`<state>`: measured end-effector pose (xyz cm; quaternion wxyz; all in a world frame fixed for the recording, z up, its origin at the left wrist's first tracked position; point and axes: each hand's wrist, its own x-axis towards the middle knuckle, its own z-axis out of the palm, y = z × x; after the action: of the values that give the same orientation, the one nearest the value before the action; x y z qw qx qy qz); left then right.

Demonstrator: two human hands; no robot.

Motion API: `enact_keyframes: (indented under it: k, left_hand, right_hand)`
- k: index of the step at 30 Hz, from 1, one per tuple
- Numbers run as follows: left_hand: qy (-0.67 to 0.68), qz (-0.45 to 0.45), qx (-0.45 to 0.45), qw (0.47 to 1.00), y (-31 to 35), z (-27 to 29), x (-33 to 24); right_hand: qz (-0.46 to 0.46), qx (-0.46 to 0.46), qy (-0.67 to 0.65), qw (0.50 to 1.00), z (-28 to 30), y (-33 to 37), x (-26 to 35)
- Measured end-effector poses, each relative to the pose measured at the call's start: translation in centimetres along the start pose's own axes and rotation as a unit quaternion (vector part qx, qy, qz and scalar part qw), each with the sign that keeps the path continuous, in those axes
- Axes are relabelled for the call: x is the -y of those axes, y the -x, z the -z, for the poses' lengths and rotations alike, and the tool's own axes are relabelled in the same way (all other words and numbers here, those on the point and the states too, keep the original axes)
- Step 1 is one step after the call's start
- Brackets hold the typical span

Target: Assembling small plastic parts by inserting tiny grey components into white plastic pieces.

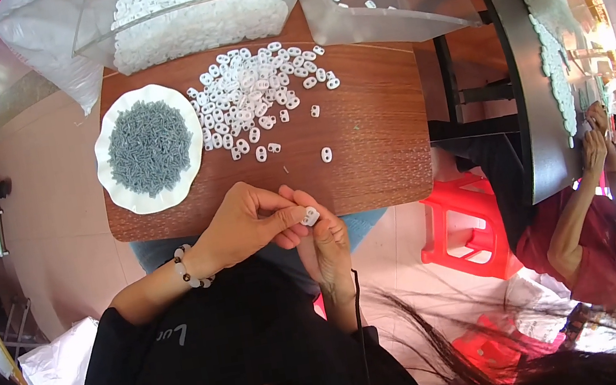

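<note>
Just in front of the table's near edge, my two hands meet over one small white two-hole plastic piece (pixel 311 215). My right hand (pixel 327 250) pinches it between thumb and fingers. From the left, my left hand (pixel 247 216), with a beaded bracelet at its wrist, is closed with its fingertips at the piece; whether it also holds a tiny part is hidden. Beyond them a loose heap of the same white pieces (pixel 248 93) lies on the brown table (pixel 383 156). To its left, a white scalloped plate (pixel 108 172) carries many small grey pins (pixel 149 147).
A clear bin (pixel 199 36) full of white pieces stands at the table's far edge. Beside it, another clear bin (pixel 394 25) holds several pieces. A red stool (pixel 467 228) is at the right, where a co-worker in a dark red top (pixel 593 240) sits at a black table (pixel 540 156).
</note>
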<state>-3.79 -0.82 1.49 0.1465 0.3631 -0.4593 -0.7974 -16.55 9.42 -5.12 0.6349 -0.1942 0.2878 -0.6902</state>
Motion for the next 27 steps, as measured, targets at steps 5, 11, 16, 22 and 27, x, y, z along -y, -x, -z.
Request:
enact_keyframes:
  k: [5, 11, 16, 22, 27]
  left_hand:
    - [0.001, -0.004, 0.002, 1.000, -0.6, -0.1, 0.2]
    - [0.007, 0.007, 0.001, 1.000, -0.5, -0.2, -1.5]
    - [-0.266, -0.199, -0.059, 0.941, -5.2, 0.3, -9.1]
    - [-0.601, -0.320, -0.254, 0.687, -18.7, 1.4, -16.5]
    - [-0.633, -0.331, -0.236, 0.658, -18.9, 1.4, -15.9]
  right_hand:
    - [0.004, 0.016, -0.010, 1.000, 0.4, -0.4, 0.2]
    - [0.036, 0.022, 0.001, 0.999, 0.8, -0.9, 0.6]
    - [0.062, -0.064, 0.046, 0.995, 2.4, -0.2, 1.6]
    - [0.068, -0.129, 0.111, 0.983, 2.6, -0.7, 2.3]
    - [0.067, -0.172, 0.237, 0.954, 2.0, -1.1, 2.9]
